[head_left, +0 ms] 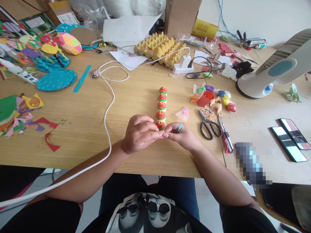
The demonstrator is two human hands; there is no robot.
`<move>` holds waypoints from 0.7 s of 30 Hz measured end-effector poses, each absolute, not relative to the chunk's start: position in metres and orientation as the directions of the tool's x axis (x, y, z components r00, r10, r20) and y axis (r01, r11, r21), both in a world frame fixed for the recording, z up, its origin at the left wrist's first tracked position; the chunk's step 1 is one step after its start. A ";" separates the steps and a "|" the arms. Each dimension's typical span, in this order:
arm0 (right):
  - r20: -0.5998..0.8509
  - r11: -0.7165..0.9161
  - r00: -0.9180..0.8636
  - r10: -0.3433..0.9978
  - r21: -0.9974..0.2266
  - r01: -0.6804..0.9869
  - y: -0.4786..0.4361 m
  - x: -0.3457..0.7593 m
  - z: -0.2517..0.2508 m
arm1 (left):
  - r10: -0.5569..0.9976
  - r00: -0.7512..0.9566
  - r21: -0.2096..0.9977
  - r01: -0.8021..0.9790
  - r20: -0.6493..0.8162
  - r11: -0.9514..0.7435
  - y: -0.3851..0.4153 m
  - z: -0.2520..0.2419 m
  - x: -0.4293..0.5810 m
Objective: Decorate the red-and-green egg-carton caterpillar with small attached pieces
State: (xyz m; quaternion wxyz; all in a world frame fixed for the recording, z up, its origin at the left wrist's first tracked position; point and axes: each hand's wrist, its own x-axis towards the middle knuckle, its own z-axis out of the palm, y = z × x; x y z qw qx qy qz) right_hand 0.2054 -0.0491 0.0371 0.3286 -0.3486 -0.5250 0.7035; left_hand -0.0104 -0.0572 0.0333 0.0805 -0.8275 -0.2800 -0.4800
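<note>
Several small round figures stand in a straight row before me, with red clay tops, green rims and yellow trimmings on pale bases; one is the second clay figure (pixel 161 114). The nearest clay figure (pixel 160 124) is at my fingertips. My left hand (pixel 142 133) has its fingers closed against that figure's left and front sides. On its right side, my right hand (pixel 179 135) has thumb and forefinger pinched together, the tips touching the base. A thin turquoise stick (pixel 179 127) pokes out between the right fingers; its other end is hidden.
Right of the row lie a plastic wrap (pixel 182 114), red cup (pixel 205 98), scissors (pixel 210 124) and box cutter (pixel 226 136). A white cable (pixel 109 129) crosses over my left forearm. Paper scraps (pixel 23 113) lie left; egg trays (pixel 160 50), power strip (pixel 183 68) and lamp (pixel 269 71) stand behind.
</note>
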 end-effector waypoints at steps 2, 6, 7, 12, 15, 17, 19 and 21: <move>-0.135 -0.225 -0.546 0.827 -0.969 -0.101 -0.049 0.205 0.037 | 0.408 0.389 0.149 0.547 0.826 -0.823 -0.057 0.032 -0.012; -0.107 -0.186 -0.540 0.835 -0.978 -0.095 -0.051 0.204 0.037 | 0.435 0.388 0.176 0.547 0.813 -0.818 -0.058 0.030 -0.013; -0.099 -0.170 -0.534 0.840 -0.982 -0.086 -0.051 0.203 0.038 | 0.432 0.387 0.176 0.545 0.815 -0.820 -0.058 0.031 -0.013; -0.066 -0.096 -0.489 0.870 -0.995 -0.037 -0.052 0.202 0.042 | 0.405 0.390 0.147 0.544 0.827 -0.826 -0.058 0.035 -0.012; -0.036 -0.063 -0.398 0.917 -0.996 -0.056 -0.049 0.203 0.042 | 0.455 0.370 0.190 0.569 0.810 -0.800 -0.057 0.038 -0.012; -0.045 -0.084 -0.343 0.938 -0.991 -0.101 -0.046 0.204 0.041 | 0.497 0.343 0.234 0.583 0.797 -0.778 -0.055 0.039 -0.011; -0.091 -0.145 -0.323 0.942 -0.978 -0.149 -0.043 0.204 0.039 | 0.518 0.321 0.264 0.586 0.793 -0.767 -0.054 0.040 -0.011; -0.132 -0.199 -0.319 0.939 -0.962 -0.186 -0.042 0.204 0.036 | 0.529 0.311 0.279 0.587 0.789 -0.760 -0.053 0.040 -0.010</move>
